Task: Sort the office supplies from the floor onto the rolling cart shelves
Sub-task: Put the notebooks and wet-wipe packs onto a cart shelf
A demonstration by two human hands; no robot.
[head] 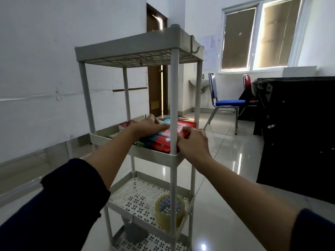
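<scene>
A grey plastic rolling cart [174, 98] with several perforated shelves stands in front of me. On its second shelf lies a stack of red and teal books [163, 142]. My left hand [150, 126] rests flat on top of the stack. My right hand [193, 142] grips the stack's near right corner from outside the front post. Another book [126, 124] lies at the shelf's back left. A roll of clear packing tape [169, 211] stands on the third shelf. A grey round object [135, 232] sits on the bottom shelf.
A white wall runs along the left. A brown door [155, 91] is behind the cart. A blue chair [226, 104] and a red chair [247, 82] stand at the right, beside a black desk [297, 133]. Glossy tiled floor [226, 160] surrounds the cart.
</scene>
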